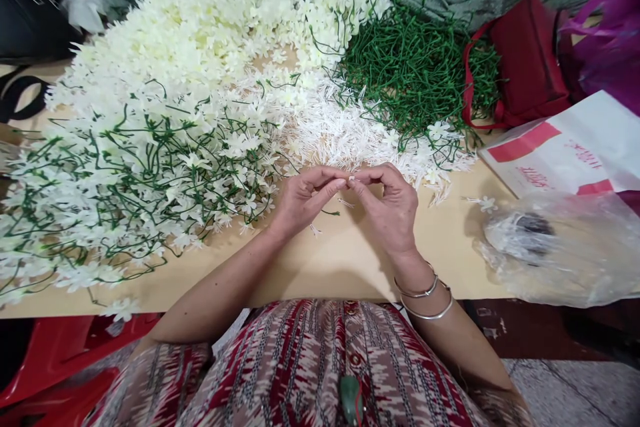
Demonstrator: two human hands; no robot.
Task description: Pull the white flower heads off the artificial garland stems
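Note:
My left hand (pixel 307 199) and my right hand (pixel 391 208) meet fingertip to fingertip above the table, both closed in a pinch. Between the tips shows a small white piece (pixel 351 179); its kind is too small to make out. Just beyond my fingers lies a pile of thin white artificial stamens (pixel 345 127). Loose stamens (pixel 315 230) rest on the table below my left hand. To the left spreads a heap of white artificial flowers on green stems (pixel 165 167).
White and cream flower heads (pixel 200 20) are piled at the back left. Green plastic stems (pixel 410 67) form a heap at the back right, beside a red bag (pixel 530 60). A printed paper bag (pixel 570 147) and a clear plastic bag (pixel 575 253) occupy the table's right side.

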